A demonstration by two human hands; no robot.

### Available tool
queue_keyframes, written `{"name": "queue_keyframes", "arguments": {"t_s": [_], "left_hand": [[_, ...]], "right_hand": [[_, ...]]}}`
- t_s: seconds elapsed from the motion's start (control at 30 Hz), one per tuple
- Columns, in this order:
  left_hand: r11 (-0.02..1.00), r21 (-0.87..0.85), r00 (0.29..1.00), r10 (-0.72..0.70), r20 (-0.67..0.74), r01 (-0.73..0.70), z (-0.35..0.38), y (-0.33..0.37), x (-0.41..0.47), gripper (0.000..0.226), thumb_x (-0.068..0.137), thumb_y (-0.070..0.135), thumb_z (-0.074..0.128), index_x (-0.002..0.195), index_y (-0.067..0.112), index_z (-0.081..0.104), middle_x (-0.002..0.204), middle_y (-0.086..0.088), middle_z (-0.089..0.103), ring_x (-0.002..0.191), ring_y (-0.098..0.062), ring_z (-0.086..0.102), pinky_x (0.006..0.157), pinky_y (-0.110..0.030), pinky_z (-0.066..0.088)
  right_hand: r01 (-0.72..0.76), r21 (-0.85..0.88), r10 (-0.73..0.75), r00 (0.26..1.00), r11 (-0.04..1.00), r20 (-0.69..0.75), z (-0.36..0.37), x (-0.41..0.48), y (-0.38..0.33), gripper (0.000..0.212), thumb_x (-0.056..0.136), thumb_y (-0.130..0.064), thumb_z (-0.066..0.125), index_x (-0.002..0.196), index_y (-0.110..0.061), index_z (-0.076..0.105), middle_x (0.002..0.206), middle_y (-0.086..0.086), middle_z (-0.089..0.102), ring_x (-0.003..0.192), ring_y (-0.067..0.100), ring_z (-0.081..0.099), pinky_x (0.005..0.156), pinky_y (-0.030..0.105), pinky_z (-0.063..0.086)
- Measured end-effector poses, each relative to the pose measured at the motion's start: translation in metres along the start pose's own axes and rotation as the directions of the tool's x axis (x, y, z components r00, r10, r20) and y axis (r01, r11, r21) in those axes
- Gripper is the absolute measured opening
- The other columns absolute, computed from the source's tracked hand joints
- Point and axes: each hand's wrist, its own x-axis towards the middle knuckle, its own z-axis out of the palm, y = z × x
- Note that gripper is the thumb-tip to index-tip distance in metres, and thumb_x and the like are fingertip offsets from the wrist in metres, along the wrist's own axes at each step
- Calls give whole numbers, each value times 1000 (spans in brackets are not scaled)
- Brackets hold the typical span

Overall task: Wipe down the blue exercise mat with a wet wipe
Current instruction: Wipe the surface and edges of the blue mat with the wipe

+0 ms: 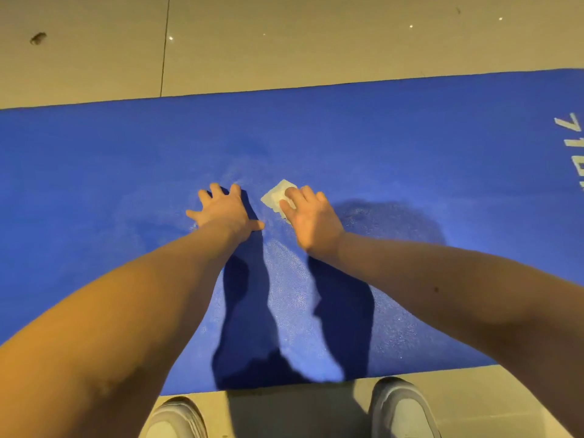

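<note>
A pale tiled floor (284, 42) lay under the blue exercise mat (94, 169), which spanned the view. Two grey shoes (401, 409) stood just off the mat's near edge. At mid-mat the left hand (226, 213) rested flat with its fingers spread. Just beside it, the right hand (311, 221) pressed straight fingers onto the folded wet wipe (275, 194), which lay flat on the mat. White lettering (568, 153) marked the mat's right end.

Noted beige tiled floor (284, 42), crossed by a dark grout line (165, 45) at upper left. Spotted small dark smudge (38, 38) far left. Logged left grey shoe (177, 418) and right grey shoe (401, 409) at bottom edge.
</note>
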Motion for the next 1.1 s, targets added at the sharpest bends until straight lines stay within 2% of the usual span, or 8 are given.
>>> {"name": "queue_keyframes", "arguments": {"t_s": [0.1,0.17,0.33,0.53,0.67,0.87,1.0,1.1], "left_hand": [[998,-66,1000,-3,19,4,3,3,3,111,72,60,82,155,25,18,165,-3,2,152,-36,0,107,-69,35],[995,-104,999,-7,35,11,3,2,5,115,73,57,83,157,25,12,166,-2,-5,153,-34,-5,107,-68,37],[996,-90,1000,9,27,-7,4,2,8,114,70,59,84,155,25,16,162,-4,5,150,-38,2,103,-66,42],[998,-55,999,-2,40,4,0,2,9,117,66,64,85,154,27,16,162,-5,7,149,-39,6,101,-65,45],[998,-56,999,-14,52,16,-1,4,10,118,65,63,86,154,27,16,161,-5,7,149,-39,7,102,-63,45],[998,-60,999,-18,36,20,0,3,10,118,60,65,87,149,26,21,158,-6,9,146,-38,9,98,-63,48],[998,-65,1000,-4,12,5,3,1,9,122,60,66,87,152,25,17,160,-6,6,147,-38,8,100,-64,46],[998,-68,1000,-4,16,5,1,1,10,128,64,61,87,157,25,7,163,-6,4,148,-40,7,102,-64,45]], "right_hand": [[29,7,-29,999,1000,24,6,-2,-7,55,83,-10,26,124,2,61,141,19,52,109,35,56,70,33,33],[29,104,-37,996,994,76,13,-4,-14,64,83,-16,25,137,3,52,148,22,45,125,41,49,95,45,46],[28,173,-55,987,984,152,22,-6,-10,62,97,-37,38,146,-1,45,154,20,37,139,44,35,116,54,26],[-451,13,443,881,892,168,12,3,75,70,99,-56,23,156,-16,23,163,9,19,138,50,28,118,58,15],[-596,24,565,772,803,292,7,16,79,73,102,-56,18,158,-11,8,166,11,2,146,48,12,120,56,6],[-362,322,308,929,875,206,8,19,-8,74,98,-46,37,154,0,21,159,21,26,145,41,25,121,53,19],[-56,192,31,991,980,131,22,11,-8,68,99,-45,36,149,2,36,157,18,33,136,45,38,117,52,27],[-193,68,183,975,979,123,21,23,43,68,97,-49,36,152,-10,29,159,11,27,130,41,37,114,49,28]]}}
